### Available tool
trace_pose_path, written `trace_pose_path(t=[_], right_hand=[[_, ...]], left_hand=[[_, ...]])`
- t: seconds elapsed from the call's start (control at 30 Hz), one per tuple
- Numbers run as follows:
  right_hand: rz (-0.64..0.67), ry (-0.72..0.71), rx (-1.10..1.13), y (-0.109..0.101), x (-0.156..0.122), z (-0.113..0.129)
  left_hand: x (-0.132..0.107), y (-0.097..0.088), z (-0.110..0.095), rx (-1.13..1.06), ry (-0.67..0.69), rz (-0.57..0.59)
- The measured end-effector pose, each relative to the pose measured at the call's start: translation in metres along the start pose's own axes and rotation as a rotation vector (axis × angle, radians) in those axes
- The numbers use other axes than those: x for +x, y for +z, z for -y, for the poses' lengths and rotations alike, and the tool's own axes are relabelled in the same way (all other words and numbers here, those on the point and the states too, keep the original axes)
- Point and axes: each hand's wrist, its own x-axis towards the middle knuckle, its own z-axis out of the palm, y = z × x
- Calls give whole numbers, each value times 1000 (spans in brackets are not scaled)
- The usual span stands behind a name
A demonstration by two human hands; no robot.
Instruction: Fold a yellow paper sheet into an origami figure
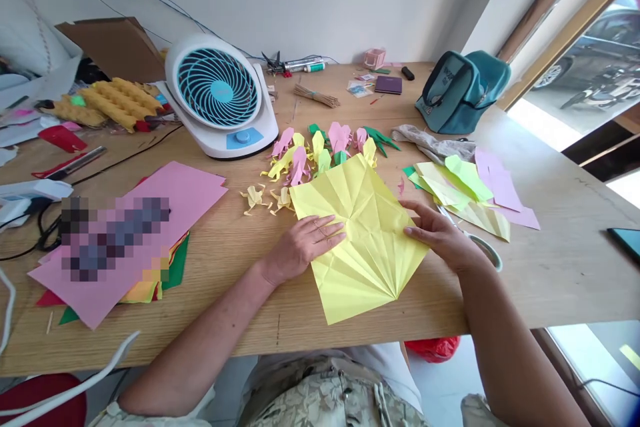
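A creased sheet of yellow paper (357, 240) lies unfolded in front of me, with fold lines fanning out from its near corner. My left hand (315, 240) rests flat on its left side, fingers stretched out and a ring on one. At the right edge, my right hand (437, 233) pinches the sheet between thumb and fingers. Just beyond the paper stand several folded paper figures in pink, yellow and green, among them a pink one (299, 165). Two small pale-yellow figures (254, 197) sit left of the sheet's far corner.
A white fan (220, 90) stands at the back left. Pink sheets (195, 193) top a coloured paper stack at left, partly blurred. Scissors (487, 250) lie right of my right hand, beside loose paper pieces (465, 180). A teal bag (460, 93) stands farther back.
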Motion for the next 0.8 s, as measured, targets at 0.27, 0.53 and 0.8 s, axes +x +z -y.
trace_pose_path(t=[0.27, 0.53, 0.8], right_hand=[[18, 3, -185, -19, -62, -12], [-87, -168, -495, -3, -79, -25], [-256, -472, -907, 11, -61, -18]], left_hand=[[-4, 16, -7, -178, 19, 92], [-4, 22, -7, -429, -104, 100], [2, 8, -4, -663, -183, 104]])
